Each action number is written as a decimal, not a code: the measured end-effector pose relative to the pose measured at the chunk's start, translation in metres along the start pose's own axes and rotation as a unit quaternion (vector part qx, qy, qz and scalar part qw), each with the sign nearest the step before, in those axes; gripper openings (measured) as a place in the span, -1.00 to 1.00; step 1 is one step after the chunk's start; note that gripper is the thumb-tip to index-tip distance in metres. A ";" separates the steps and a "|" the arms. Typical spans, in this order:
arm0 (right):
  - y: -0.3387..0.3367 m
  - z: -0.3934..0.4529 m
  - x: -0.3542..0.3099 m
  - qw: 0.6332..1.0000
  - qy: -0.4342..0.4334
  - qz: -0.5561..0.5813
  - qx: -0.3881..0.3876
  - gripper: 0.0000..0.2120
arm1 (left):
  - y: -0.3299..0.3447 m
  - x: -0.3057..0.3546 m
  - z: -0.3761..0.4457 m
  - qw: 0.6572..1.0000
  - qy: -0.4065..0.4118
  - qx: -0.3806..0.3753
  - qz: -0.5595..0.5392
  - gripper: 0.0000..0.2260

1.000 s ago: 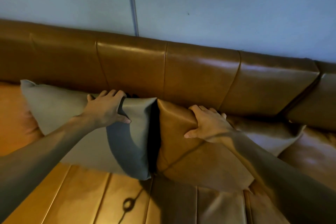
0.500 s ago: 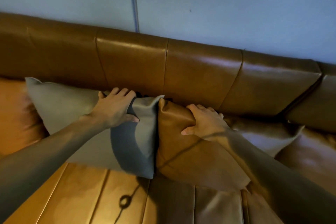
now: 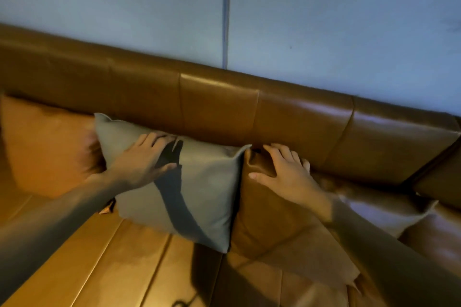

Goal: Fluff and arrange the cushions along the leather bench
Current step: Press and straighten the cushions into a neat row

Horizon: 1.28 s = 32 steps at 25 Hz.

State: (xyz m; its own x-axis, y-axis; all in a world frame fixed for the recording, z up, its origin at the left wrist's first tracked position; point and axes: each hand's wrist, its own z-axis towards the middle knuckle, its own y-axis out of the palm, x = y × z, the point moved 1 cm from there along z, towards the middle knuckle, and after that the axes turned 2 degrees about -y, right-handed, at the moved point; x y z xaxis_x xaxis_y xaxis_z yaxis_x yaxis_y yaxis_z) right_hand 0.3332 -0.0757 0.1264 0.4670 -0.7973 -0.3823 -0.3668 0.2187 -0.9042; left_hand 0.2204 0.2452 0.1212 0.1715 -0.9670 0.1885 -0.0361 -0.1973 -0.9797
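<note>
Grey cushion (image 3: 189, 189) leans on the bench backrest (image 3: 219, 112), bottom edge on the seat (image 3: 119, 264), roughly mid-bench; brown leather cushion (image 3: 272, 214) just beside it on the right, their upper corners touching near the backrest's lower edge. Another orange-brown cushion (image 3: 42, 147) sits left of the grey one, touching or overlapping its left edge, blurred so can't tell which. A paler leather cushion (image 3: 389, 209) lies partly behind the brown one toward the bench's right corner. Risks, as a guess: pressing the tops down flat could slump both cushions forward off the backrest and slide them toward the seat's front edge, leather on leather looks slippery; pushing the two corners together could buckle the grey one over the brown or leave an uneven row; the paler one may stay buried and unfluffed. Left hand (image 3: 142, 162) spread wide and flat, palm on the grey cushion's upper part, fingertips (image 3: 152, 136) at its top edge, thumb out, not gripping anything. Right hand (image 3: 287, 174) also opened out, fingers spread and lightly curved over the brown cushion's top corner, fingertips near the backrest, thumb pointing left; resting or pressing, no pinch visible. Blue-grey wall (image 3: 324, 20) above the backrest.
</note>
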 end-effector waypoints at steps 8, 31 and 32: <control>0.013 0.066 -0.151 0.986 -0.157 -0.054 0.029 -0.53 | -0.015 -0.138 -0.036 0.992 -0.127 0.019 0.011 -0.55; 0.133 0.218 -0.340 0.992 -0.033 -0.088 -0.079 -0.23 | 0.005 -0.302 0.069 0.994 -0.087 -0.059 0.028 -0.13; 0.133 0.220 -0.339 0.993 -0.032 -0.083 -0.075 -0.23 | 0.004 -0.302 0.073 0.992 -0.096 -0.065 0.040 -0.16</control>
State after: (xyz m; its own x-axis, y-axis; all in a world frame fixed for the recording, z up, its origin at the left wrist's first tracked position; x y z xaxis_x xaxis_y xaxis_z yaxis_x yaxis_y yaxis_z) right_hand 0.3031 0.3479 0.0935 0.5791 -0.7774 -0.2456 -0.3937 -0.0028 -0.9192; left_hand 0.2399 0.5484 0.0550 0.3461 -0.9347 0.0813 -0.1824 -0.1520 -0.9714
